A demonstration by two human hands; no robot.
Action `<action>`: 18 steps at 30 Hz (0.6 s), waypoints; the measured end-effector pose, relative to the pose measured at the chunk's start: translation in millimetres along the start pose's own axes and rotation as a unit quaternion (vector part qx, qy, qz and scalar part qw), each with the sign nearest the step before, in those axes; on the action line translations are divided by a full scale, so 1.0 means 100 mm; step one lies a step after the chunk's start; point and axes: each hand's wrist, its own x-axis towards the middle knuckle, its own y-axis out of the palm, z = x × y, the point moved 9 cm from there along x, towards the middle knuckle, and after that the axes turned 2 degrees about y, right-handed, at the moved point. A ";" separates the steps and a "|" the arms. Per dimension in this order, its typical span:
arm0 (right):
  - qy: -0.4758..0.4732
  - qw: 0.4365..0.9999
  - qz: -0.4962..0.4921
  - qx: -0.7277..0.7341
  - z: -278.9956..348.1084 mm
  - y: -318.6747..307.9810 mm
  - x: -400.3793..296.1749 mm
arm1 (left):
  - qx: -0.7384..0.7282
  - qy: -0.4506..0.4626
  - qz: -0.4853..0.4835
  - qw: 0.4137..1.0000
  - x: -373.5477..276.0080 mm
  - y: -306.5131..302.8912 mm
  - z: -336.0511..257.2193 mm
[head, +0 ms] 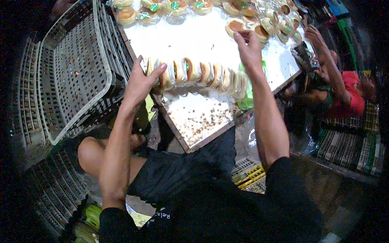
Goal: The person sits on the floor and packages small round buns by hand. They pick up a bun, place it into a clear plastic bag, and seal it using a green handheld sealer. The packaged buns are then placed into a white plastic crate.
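Observation:
A row of round buns in clear wrappers stands on edge across the white tabletop. My left hand is at the row's left end, thumb and fingers spread around the end bun. Farther up, my right hand reaches to a flat-lying bun with a browned top. Its fingertips are curled at the bun's near edge; whether they grip it is unclear. Part of a green plastic item shows beneath the row's right end.
More wrapped buns, some with green stickers, lie along the far side. Black plastic crates stand stacked at the left. Dark crumbs or specks dot the near corner. A person in red sits at the right, near a dark object.

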 end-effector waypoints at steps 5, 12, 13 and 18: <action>0.013 0.942 0.049 -0.331 -0.83 0.22 0.92 | -0.052 -0.008 -0.046 0.998 0.09 -0.28 -0.05; -0.070 0.930 0.063 -0.355 -0.42 0.69 1.01 | -0.070 0.056 -0.044 0.995 0.07 -0.30 -0.40; -0.168 0.943 0.059 -0.282 0.04 0.83 0.84 | -0.160 0.018 -0.039 0.986 0.08 -0.27 -0.31; -0.425 0.893 0.143 0.020 1.55 0.80 -0.59 | -0.544 -0.099 0.109 0.826 -0.06 0.06 -0.44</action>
